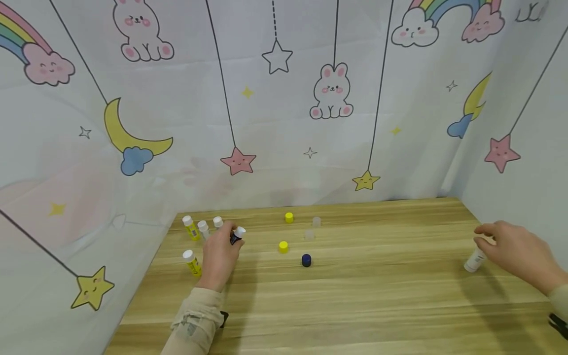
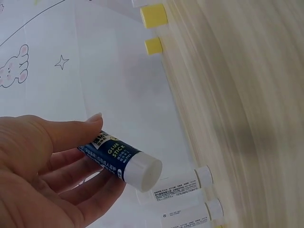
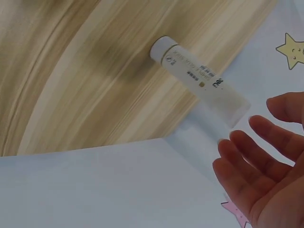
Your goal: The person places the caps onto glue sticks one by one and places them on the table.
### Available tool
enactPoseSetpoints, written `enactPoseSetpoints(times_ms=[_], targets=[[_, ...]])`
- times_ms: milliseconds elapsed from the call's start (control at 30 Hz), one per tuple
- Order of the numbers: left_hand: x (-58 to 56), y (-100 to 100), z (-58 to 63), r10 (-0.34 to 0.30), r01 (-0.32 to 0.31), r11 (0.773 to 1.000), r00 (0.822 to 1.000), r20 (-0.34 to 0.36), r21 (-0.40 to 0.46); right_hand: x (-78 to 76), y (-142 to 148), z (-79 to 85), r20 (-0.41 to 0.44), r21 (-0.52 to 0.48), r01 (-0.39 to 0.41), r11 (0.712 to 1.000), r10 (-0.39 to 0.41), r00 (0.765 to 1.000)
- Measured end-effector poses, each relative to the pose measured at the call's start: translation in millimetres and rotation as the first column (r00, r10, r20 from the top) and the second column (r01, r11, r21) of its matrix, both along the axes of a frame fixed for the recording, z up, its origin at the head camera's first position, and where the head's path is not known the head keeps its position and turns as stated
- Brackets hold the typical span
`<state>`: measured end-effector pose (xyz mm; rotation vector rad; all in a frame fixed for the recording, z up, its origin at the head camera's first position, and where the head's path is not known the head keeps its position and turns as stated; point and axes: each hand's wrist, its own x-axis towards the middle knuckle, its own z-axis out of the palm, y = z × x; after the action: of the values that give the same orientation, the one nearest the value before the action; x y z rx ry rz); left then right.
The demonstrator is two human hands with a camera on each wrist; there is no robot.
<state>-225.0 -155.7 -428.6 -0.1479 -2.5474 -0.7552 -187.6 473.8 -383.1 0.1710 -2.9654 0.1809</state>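
My left hand (image 1: 220,256) pinches a dark blue glue stick (image 2: 116,154) between thumb and fingers, its white end pointing away from the palm. In the head view it is held over the left part of the table, beside white glue sticks (image 1: 203,228) that stand there. At the far right, my right hand (image 1: 510,251) hovers by a white glue stick (image 3: 199,80) that stands on the table. The right wrist view shows the thumb and fingers spread apart near its upper end, with a gap between them and the stick.
Yellow glue sticks (image 1: 192,263) stand at the left of the wooden table (image 1: 355,305). Around the middle lie two yellow caps (image 1: 283,247), a dark blue cap (image 1: 306,260) and two clear caps (image 1: 316,222). A patterned white curtain (image 1: 284,128) hangs behind the table.
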Motion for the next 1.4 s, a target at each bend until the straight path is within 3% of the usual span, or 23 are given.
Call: enactPoseSetpoints(times_ms=[300, 700, 1033, 1400], targets=[[3.3, 1.6, 2.8, 0.001, -0.001, 1.000, 1.000, -0.015, -0.005, -5.9, -29.6, 5.6, -0.113, 0.030, -0.027, 0.999, 0.030, 0.993], [2.2, 3.0, 1.9, -0.018, 0.017, 1.000, 0.999, -0.047, -0.026, -21.0, -61.4, 4.8, -0.214, 0.012, -0.127, 0.992, 0.126, 0.969], [2.9, 6.5, 2.3, -0.019, 0.018, 0.999, 1.000, -0.015, -0.043, -33.8, -96.4, 2.8, -0.227, -0.008, -0.172, 0.985, 0.166, 0.960], [4.4, 10.0, 2.7, -0.024, 0.022, 0.999, 0.999, -0.032, -0.044, -48.5, -126.6, -5.1, -0.230, -0.038, -0.210, 0.977, 0.196, 0.953]])
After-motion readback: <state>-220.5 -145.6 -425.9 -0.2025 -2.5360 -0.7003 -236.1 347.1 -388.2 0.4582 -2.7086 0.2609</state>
